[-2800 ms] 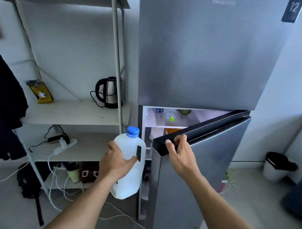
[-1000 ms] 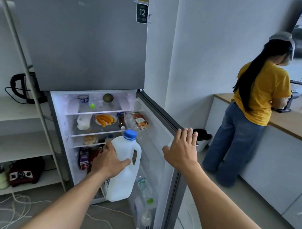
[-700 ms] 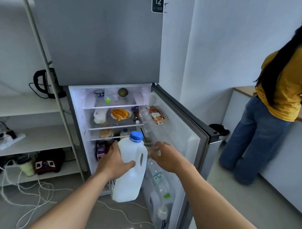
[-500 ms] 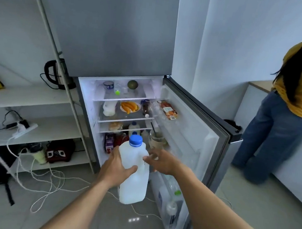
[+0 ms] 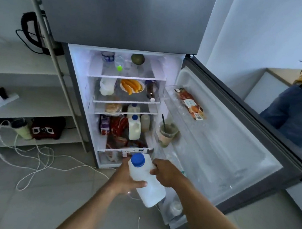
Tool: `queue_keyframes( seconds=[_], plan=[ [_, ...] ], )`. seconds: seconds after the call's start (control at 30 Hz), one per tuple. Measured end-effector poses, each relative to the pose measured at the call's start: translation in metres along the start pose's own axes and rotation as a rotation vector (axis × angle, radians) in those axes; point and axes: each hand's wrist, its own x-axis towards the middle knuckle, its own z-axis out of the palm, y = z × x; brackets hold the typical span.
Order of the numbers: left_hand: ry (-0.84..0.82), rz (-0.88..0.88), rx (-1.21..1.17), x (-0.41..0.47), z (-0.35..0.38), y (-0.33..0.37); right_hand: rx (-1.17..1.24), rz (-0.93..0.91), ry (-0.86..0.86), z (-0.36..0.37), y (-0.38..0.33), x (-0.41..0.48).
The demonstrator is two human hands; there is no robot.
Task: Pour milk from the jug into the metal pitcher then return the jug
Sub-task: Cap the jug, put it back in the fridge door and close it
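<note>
In front of the open fridge: the scene below, label by label.

Jug: one white milk jug [image 5: 147, 183] with a blue cap [image 5: 138, 159], held tilted above the floor [image 5: 23, 203], just outside the fridge's lowest shelf edge.
Left hand: the left hand [image 5: 125, 182] wraps the jug's body from the left, thumb across its front, fingers curled behind.
Right hand: the right hand [image 5: 166, 174] closes on the jug's shoulder and handle side from the right.
Fridge: one grey fridge [image 5: 120, 13]; upper door closed, lower door [image 5: 228, 142] swung wide to the right.
Jugs inside: two more blue-capped milk jugs, one [image 5: 134, 127] on the lower shelf, one [image 5: 134, 108] behind it a shelf up.
Plates: one plate of orange fruit [image 5: 132, 86] on the second shelf.
Door bins: one lidded cup with a straw [image 5: 167, 133]; one flat food packet [image 5: 191, 105] higher up.
Open room: bare floor lies under the jug; the lower shelf is crowded, and the door bin below the cup is partly hidden by the hands.
Floor edges: white cables [image 5: 34, 155] loop across the floor to the left, near the shelf unit [image 5: 26, 90].
Others: one person [image 5: 301, 105] at the right edge, beside a worktop [image 5: 281, 73].
</note>
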Motion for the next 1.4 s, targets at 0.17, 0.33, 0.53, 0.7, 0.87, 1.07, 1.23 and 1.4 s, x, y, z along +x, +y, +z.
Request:
queue_keyframes(
  seconds=[0.17,0.33,0.53,0.7,0.87,1.07,1.23,1.4],
  plan=[
    [0.088,-0.07,-0.026,0.049,0.013,-0.034,-0.003,0.139,0.053,0.009,0.014,0.048],
    [0.227,-0.221,-0.072,0.099,0.022,-0.067,-0.115,0.323,0.157,0.015,0.047,0.08],
    [0.352,-0.382,-0.153,0.146,0.045,-0.09,-0.197,0.448,0.106,0.017,0.085,0.116],
    [0.36,-0.45,-0.222,0.184,0.072,-0.107,-0.215,0.461,0.125,0.027,0.098,0.144],
    [0.272,-0.432,-0.234,0.209,0.098,-0.106,-0.321,0.424,0.108,0.019,0.102,0.153],
    [0.103,-0.372,-0.113,0.23,0.137,-0.113,-0.375,0.362,-0.003,0.008,0.103,0.162],
    [-0.156,-0.288,0.128,0.251,0.155,-0.131,-0.33,0.349,-0.02,0.008,0.107,0.162],
    [-0.261,-0.211,0.366,0.267,0.167,-0.158,-0.302,0.34,-0.056,0.006,0.112,0.166]
  ],
)
